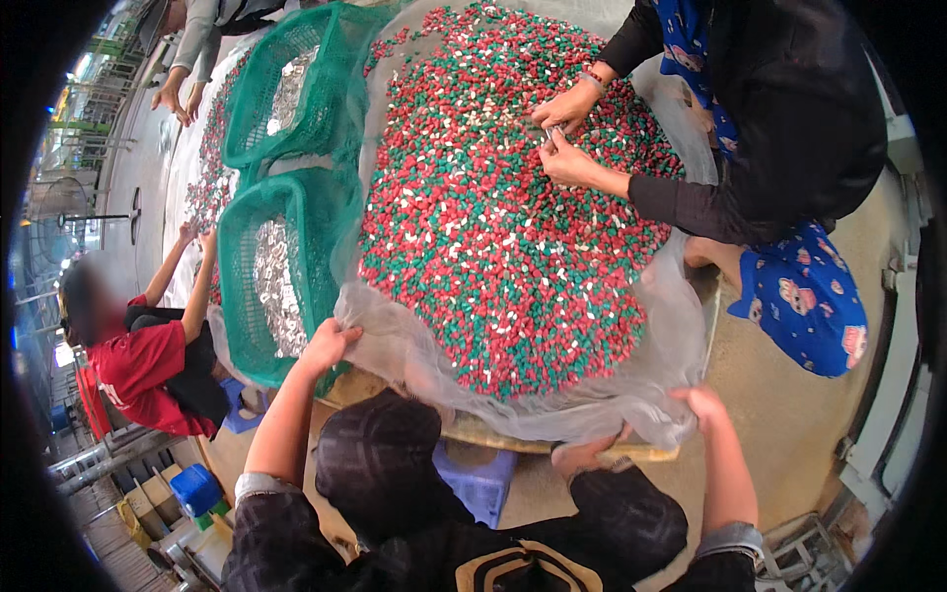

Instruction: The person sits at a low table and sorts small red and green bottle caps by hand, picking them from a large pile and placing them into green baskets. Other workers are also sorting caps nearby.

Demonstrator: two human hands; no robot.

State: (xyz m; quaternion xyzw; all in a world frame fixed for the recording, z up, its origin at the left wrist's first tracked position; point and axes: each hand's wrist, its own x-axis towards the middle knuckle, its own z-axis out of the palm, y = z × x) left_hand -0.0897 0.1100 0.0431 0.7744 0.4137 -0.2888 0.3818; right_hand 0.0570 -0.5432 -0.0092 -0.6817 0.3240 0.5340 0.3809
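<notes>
A sheer white mesh sheet (612, 414) lies under a wide heap of small red, green and white pieces (493, 227). The kind of piece is too small to tell. My left hand (330, 345) pinches the sheet's near left corner, just right of a green plastic basket (229, 296). At the near right corner, my right hand (702, 407) has its fingers closed on the gathered edge of the same sheet. Between my hands the near edge hangs in folds, apart from the heap. Some fingertips of both hands are hidden.
Another green basket (237, 123) stands beyond the first; both hold whitish pieces. A co-worker in dark sleeves (681, 197) handles a small piece over the heap. Two other people work at the left, one in a red shirt (148, 370). A purple stool (483, 483) stands below the near edge.
</notes>
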